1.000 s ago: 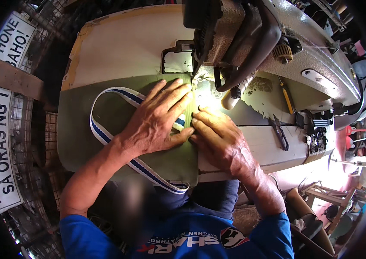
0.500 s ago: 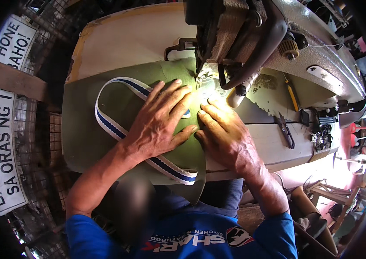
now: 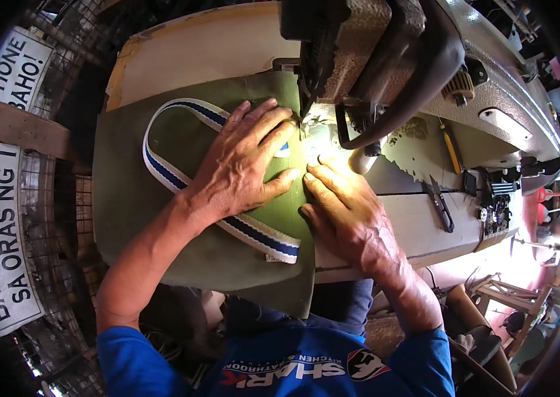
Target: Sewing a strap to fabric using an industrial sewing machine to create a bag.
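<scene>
A large sheet of green cloth [image 3: 118, 198] lies under the head of a sewing machine [image 3: 369, 53], its right edge running near the lit needle area. My left hand [image 3: 240, 165] rests flat on the cloth, fingers stretched out and thumb apart. Beneath that hand passes a white webbing strap [image 3: 260, 239] with a blue stripe, looped on the cloth; part of it is hidden. My right hand [image 3: 349, 212] lies by the cloth's right edge, below the needle area, with its fingers extended and fingertips down. Neither hand grasps anything that I can see.
Right of the machine bed lie thread snips [image 3: 440, 206] and a yellow-and-black screwdriver [image 3: 452, 147]. Small metal parts [image 3: 493, 215] sit at the table's right end. A wire grid with white signs [image 3: 9, 218] stands at the left. A wooden stool [image 3: 511, 298] is at lower right.
The green cloth and the strap have slid away from me, and the cloth now covers more of the metal bracket beside the needle. My left hand has moved slightly forward; my right hand has barely moved.
</scene>
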A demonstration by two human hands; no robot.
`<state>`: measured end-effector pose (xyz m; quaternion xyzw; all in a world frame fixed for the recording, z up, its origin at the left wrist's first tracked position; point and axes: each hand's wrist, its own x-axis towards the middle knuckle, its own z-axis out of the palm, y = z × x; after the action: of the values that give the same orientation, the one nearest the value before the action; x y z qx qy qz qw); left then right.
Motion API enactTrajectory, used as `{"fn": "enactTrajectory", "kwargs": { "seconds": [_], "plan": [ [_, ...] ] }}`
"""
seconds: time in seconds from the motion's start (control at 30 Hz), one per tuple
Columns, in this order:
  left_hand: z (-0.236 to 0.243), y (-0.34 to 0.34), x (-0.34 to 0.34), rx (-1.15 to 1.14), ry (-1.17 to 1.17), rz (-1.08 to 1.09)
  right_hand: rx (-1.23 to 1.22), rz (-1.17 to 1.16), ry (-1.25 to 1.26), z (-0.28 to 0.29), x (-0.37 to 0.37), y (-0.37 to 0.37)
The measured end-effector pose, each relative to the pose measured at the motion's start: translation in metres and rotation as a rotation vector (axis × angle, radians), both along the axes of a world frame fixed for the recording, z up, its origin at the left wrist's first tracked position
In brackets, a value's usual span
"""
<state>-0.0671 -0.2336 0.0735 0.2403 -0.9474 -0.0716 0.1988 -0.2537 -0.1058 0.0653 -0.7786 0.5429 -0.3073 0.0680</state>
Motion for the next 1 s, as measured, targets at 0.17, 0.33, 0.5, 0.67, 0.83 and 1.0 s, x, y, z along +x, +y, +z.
{"fn": "enactTrajectory", "kwargs": {
  "seconds": [0.17,0.33,0.5,0.67,0.83,1.0],
  "plan": [
    [-0.005,-0.014,-0.002,0.02,-0.013,0.011,0.005,-0.006,0.017,0.001,0.0,0.0],
    [-0.005,-0.027,-0.004,0.018,-0.073,0.014,0.028,-0.009,0.016,0.003,0.0,0.0],
    [-0.009,-0.043,-0.006,-0.028,-0.05,-0.023,0.028,0.0,0.021,0.005,0.0,-0.001],
    [-0.003,-0.048,-0.008,-0.123,-0.061,-0.028,0.009,-0.011,0.006,0.003,0.001,-0.001],
    [0.022,0.012,0.007,-0.089,-0.005,0.004,-0.014,-0.026,-0.002,0.001,0.001,0.001],
    [0.016,0.067,0.009,0.068,-0.051,-0.034,-0.036,-0.029,-0.008,-0.002,0.001,0.003]
  ]
}}
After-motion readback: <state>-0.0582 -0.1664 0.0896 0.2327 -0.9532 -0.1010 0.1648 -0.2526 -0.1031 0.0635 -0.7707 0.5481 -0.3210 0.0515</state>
